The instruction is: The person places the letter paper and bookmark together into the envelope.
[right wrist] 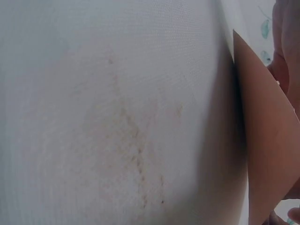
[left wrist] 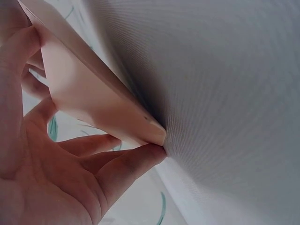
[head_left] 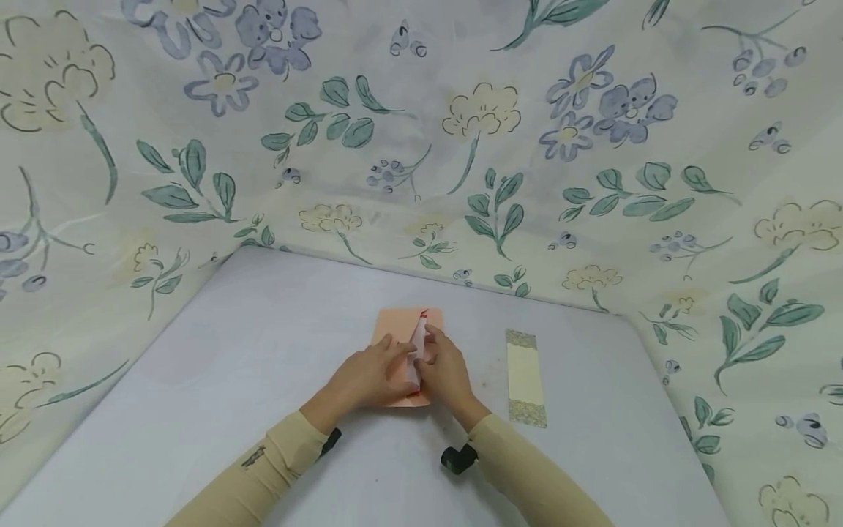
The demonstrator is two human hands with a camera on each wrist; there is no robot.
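Note:
A peach-coloured card (head_left: 394, 322) lies on the table in the head view, with a folded strip of white paper (head_left: 418, 339), red at both ends, standing up along its middle. My left hand (head_left: 369, 373) rests on the card from the left, its spread fingers touching the card and the strip's left side. In the left wrist view, the thumb of that left hand (left wrist: 65, 173) touches a corner of the card (left wrist: 89, 93). From the right, my right hand (head_left: 451, 373) pinches the white strip between thumb and fingers. The right wrist view shows the card's edge (right wrist: 267, 131) raised off the table; the fingers there are partly hidden.
To the right lies a cream strip with glittery, speckled ends (head_left: 525, 377). The white table (head_left: 296, 307) is bordered by hanging cloth (head_left: 395, 168) printed with flowers and leaves. Faint brownish marks (right wrist: 138, 150) show on the tabletop in the right wrist view.

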